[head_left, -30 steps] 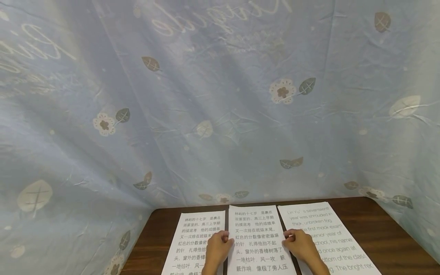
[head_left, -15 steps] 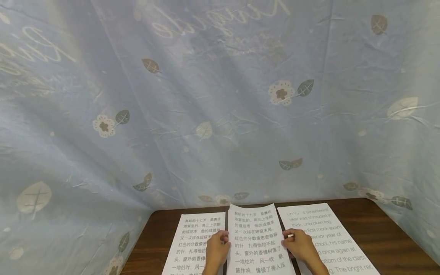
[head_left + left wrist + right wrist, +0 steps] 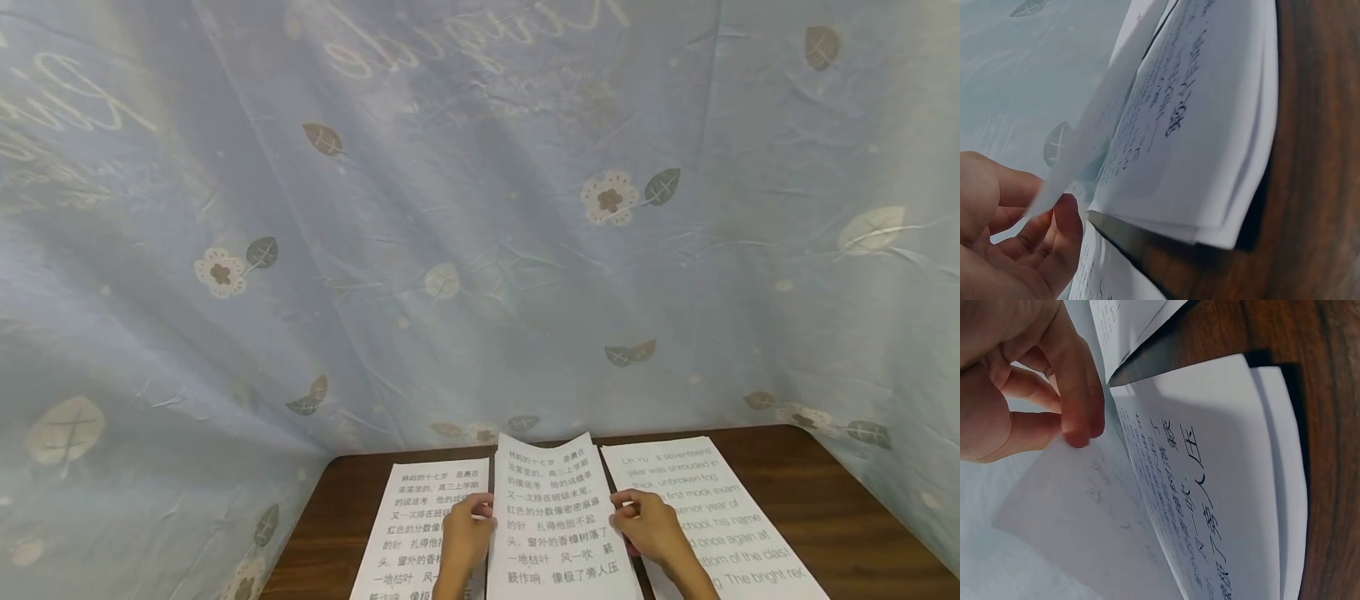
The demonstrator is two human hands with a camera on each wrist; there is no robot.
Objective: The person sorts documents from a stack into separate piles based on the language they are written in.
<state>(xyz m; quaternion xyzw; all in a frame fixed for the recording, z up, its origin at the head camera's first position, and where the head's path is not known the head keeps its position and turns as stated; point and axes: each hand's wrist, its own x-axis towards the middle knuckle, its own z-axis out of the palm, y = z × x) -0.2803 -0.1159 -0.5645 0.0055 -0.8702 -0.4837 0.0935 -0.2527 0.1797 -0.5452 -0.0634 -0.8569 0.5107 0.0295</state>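
Note:
Between both hands a white sheet of paper (image 3: 551, 521) with printed Chinese text is held up off the middle stack, its far corners curling upward. My left hand (image 3: 467, 533) pinches its left edge between thumb and fingers. At the opposite edge, my right hand (image 3: 651, 525) pinches it likewise. In the left wrist view the raised sheet (image 3: 1088, 134) stands tilted above the printed stack of paper (image 3: 1216, 137). The right wrist view also has the raised sheet (image 3: 1079, 506) apart from the stack of paper (image 3: 1235, 425), which carries similar print.
To the left lies another stack of Chinese-text pages (image 3: 408, 521), partly covered by the left hand. An English-text stack (image 3: 731, 525) lies to the right, partly under the right hand. All rest on a dark brown wooden table (image 3: 840, 508). A patterned blue fabric curtain (image 3: 480, 333) hangs behind.
Both hands have raised the middle sheet slightly, and its far edge has gone from nearly flat to curled up at the corners. The side stacks stay put.

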